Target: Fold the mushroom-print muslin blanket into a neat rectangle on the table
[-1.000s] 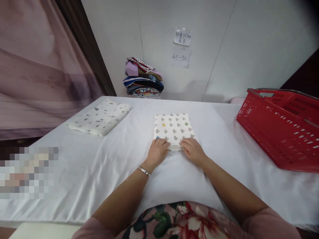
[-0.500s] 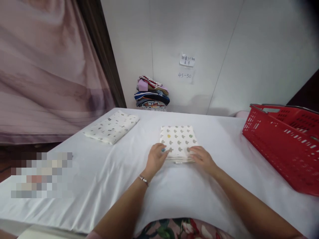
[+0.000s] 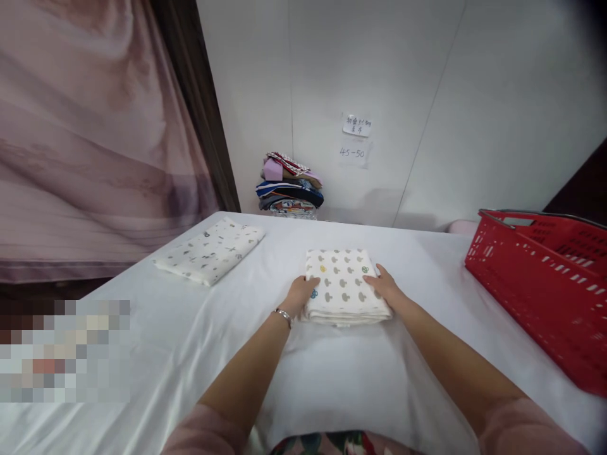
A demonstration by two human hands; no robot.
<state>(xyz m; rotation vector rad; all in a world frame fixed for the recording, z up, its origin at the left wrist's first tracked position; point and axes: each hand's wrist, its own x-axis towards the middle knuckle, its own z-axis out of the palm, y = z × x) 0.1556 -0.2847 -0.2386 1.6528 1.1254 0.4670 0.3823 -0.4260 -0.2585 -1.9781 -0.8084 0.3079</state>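
Note:
A folded white cloth (image 3: 345, 284) with grey mushroom-like prints, a few of them coloured, lies squared up on the white-covered table. My left hand (image 3: 301, 293) grips its left edge, thumb on top and the other fingers down at the side. At the right edge my right hand (image 3: 387, 285) has its thumb on the cloth and its fingers along the side, partly hidden. Layered folds show at the near edge. Further left rests a second folded white cloth (image 3: 213, 251) with small scattered prints, apart from both hands.
A red plastic basket (image 3: 535, 291) stands on the table's right side. Behind the far edge is a stack of folded fabrics (image 3: 290, 186), near paper signs (image 3: 355, 139) on the wall. A pink curtain (image 3: 95, 139) hangs at left. Something pixelated (image 3: 61, 354) lies front left.
My hands have shifted from the near part of the mushroom-print cloth to its left and right sides, now holding it. The camera view has tilted up slightly.

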